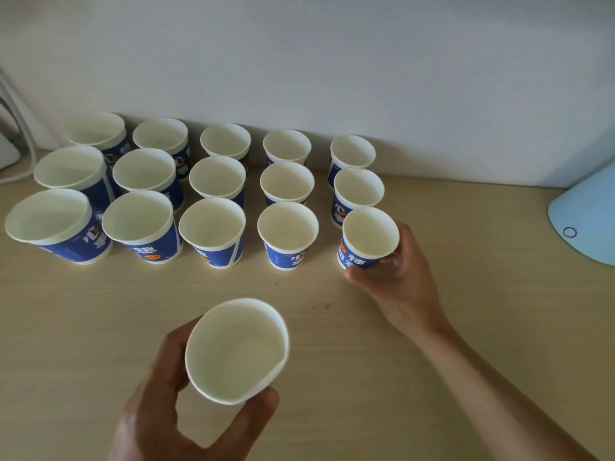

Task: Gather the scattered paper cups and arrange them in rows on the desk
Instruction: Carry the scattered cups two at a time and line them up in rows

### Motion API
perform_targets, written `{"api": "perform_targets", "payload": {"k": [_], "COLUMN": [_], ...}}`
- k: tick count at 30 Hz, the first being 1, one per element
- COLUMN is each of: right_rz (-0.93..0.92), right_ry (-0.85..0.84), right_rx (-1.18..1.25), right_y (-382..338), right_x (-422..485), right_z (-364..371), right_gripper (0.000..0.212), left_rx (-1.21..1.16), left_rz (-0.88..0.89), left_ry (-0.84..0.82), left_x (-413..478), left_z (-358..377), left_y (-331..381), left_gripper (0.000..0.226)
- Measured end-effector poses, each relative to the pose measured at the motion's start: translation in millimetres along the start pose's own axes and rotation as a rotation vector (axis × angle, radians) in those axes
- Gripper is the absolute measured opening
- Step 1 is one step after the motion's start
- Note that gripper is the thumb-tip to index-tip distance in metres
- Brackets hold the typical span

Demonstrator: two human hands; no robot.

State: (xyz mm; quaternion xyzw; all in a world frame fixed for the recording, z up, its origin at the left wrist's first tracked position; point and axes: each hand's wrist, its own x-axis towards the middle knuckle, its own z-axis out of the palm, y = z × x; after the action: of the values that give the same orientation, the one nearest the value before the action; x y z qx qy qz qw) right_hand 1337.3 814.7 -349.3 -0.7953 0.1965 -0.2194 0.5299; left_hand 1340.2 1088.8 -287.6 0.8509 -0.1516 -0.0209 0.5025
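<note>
Several blue-and-white paper cups (288,227) stand upright in three rows on the wooden desk (466,294), up against the wall. At the right end of the front row, my right hand (396,277) grips one cup (367,237) by its lower side; that cup leans slightly and sits at desk level. Nearer to me, my left hand (173,394) holds another cup (236,351) above the desk, with thumb and fingers round its wall and its mouth facing up at me.
A light blue object (585,221) with a small ring mark lies at the desk's right edge. White cables (20,128) run down at the far left by the wall. Bare desk surface lies in front of the rows.
</note>
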Motion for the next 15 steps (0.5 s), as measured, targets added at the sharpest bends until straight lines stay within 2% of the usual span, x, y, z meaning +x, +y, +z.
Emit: {"api": "perform_targets", "payload": {"k": [1,4,7,11,15], "right_rz": [-0.001,0.011,0.012,-0.025,-0.048], "right_ry": [0.005,0.092,0.178,0.099,-0.042], "right_rx": [-0.010,-0.006,0.032,0.136,0.176], "right_y": [0,2,1,-16,-44], "right_x": [-3,-28,-73,-113,-115], "right_z": [-2,-9,-2,40,89], "right_gripper": [0.073,0.078,0.074,0.071,0.062], "left_rx": [0.000,-0.007,-0.033,-0.060,-0.039], "left_rz": [0.016,0.053,-0.015,-0.080,-0.094], "left_ry": [-0.031,0.011,0.059,0.102,0.158], "left_x": [2,-4,-5,-3,6], "left_z": [-2,-4,-13,-37,-68], "left_y": [-2,-11,-11,-23,-41], "left_gripper": [0.063,0.062,0.064,0.065,0.060]}}
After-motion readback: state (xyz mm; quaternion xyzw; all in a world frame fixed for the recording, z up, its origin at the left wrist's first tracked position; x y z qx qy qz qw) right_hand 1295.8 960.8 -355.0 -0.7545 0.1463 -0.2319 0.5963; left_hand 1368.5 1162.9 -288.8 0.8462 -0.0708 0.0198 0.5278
